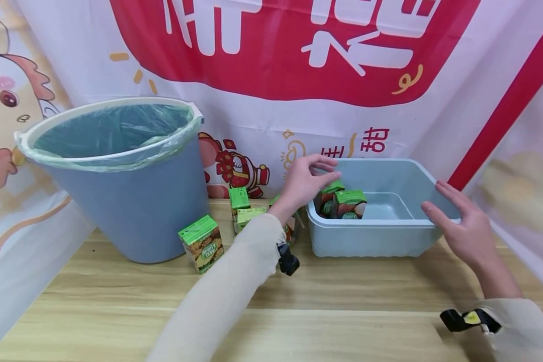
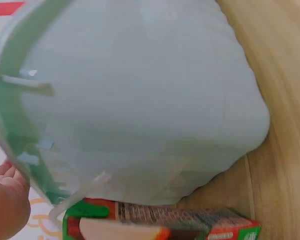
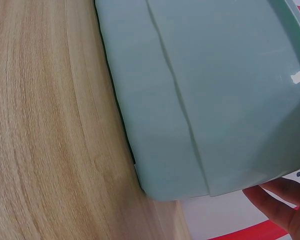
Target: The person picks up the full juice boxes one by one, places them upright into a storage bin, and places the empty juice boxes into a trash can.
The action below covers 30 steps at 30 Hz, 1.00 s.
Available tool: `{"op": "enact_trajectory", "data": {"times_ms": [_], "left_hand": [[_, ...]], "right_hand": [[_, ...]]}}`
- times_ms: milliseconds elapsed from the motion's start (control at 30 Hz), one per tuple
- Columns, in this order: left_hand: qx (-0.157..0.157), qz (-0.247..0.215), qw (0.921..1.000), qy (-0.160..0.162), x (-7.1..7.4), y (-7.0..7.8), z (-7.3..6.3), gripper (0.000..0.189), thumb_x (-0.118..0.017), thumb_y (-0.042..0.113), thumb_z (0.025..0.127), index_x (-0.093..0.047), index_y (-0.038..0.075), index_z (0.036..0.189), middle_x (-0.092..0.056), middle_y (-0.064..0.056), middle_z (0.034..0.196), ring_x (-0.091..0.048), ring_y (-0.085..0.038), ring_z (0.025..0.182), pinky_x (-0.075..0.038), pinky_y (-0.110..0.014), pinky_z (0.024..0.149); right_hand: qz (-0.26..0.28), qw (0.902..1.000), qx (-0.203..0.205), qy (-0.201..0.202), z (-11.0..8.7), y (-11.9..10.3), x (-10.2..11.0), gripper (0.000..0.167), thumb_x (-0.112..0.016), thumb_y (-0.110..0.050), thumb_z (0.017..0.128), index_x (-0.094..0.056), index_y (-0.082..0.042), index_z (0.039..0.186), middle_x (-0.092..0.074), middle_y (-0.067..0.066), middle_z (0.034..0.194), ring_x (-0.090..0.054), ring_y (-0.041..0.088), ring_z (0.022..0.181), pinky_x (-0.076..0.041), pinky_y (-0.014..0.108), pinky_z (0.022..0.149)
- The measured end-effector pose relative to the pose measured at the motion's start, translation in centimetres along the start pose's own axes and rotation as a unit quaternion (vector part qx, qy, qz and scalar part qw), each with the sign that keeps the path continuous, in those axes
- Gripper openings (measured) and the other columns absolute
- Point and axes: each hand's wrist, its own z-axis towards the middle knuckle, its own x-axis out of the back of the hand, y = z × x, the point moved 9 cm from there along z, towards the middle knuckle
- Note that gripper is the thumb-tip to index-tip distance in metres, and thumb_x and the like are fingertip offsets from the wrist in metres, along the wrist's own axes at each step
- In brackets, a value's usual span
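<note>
My left hand (image 1: 305, 182) is over the left rim of a pale blue plastic tub (image 1: 371, 240), its fingers extended and apart from the thumb. Just below them, inside the tub, are two small green-topped cartons; the nearer carton (image 1: 350, 203) shows plainly and the other is partly hidden. In the left wrist view, part of that hand shows beyond the rim, and another carton (image 2: 160, 222) lies beside the tub wall. My right hand (image 1: 468, 229) holds the tub's right end, thumb over the rim; its fingers (image 3: 277, 202) lie against the outer wall.
A blue-grey bin (image 1: 131, 201) lined with a green bag stands left on the wooden table (image 1: 321, 311). Between bin and tub are several cartons, including a brown-and-green carton (image 1: 203, 245), partly behind my left arm. A printed cloth (image 1: 262, 115) hangs behind.
</note>
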Motion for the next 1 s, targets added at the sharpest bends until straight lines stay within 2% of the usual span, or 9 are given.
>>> {"op": "enact_trajectory", "data": {"times_ms": [167,467,567,767,1000], "left_hand": [[-0.011,-0.014,0.9998,0.009,1.5,0.4,-1.7,0.029,-0.081,0.031,0.096,-0.076,0.021,0.122,-0.077,0.001,0.12,-0.071,-0.017,0.101,-0.059,-0.03,0.085],[-0.018,-0.019,0.9988,0.042,5.3,0.5,-4.7,0.027,-0.082,0.031,0.095,-0.076,0.021,0.119,-0.076,-0.003,0.121,-0.07,-0.018,0.107,-0.059,-0.039,0.094],[-0.018,-0.025,0.9977,0.061,6.7,0.3,-5.7,0.028,-0.082,0.029,0.094,-0.075,0.02,0.12,-0.076,-0.004,0.12,-0.07,-0.019,0.106,-0.059,-0.04,0.093],[0.0,-0.022,0.9939,0.108,8.9,-0.5,-7.7,0.033,-0.084,0.029,0.092,-0.072,0.022,0.123,-0.075,0.002,0.119,-0.069,-0.018,0.102,-0.058,-0.036,0.087],[0.022,-0.004,0.9891,0.145,10.5,-1.5,-10.4,0.033,-0.083,0.027,0.093,-0.072,0.018,0.122,-0.073,0.002,0.12,-0.067,-0.021,0.109,-0.056,-0.038,0.096]], "right_hand": [[0.001,1.0,-0.001,-0.001,-0.2,0.1,-0.1,0.078,-0.058,-0.054,0.103,-0.027,-0.028,0.17,-0.018,0.009,0.18,-0.014,0.052,0.162,-0.031,0.088,0.105],[0.009,0.9999,0.006,0.006,0.0,-0.1,0.1,0.076,-0.059,-0.053,0.103,-0.03,-0.027,0.169,-0.02,0.007,0.179,-0.013,0.049,0.164,-0.026,0.087,0.111],[0.007,1.0,0.004,0.003,0.0,0.0,0.1,0.077,-0.059,-0.053,0.103,-0.029,-0.028,0.169,-0.019,0.006,0.18,-0.013,0.049,0.164,-0.027,0.087,0.11],[0.006,1.0,0.003,0.001,0.0,0.1,0.0,0.077,-0.059,-0.054,0.103,-0.028,-0.028,0.169,-0.019,0.007,0.18,-0.013,0.05,0.163,-0.028,0.088,0.108],[0.006,1.0,0.004,0.002,-0.1,-0.1,0.0,0.076,-0.058,-0.052,0.104,-0.029,-0.027,0.169,-0.02,0.008,0.179,-0.014,0.051,0.163,-0.028,0.087,0.109]]}}
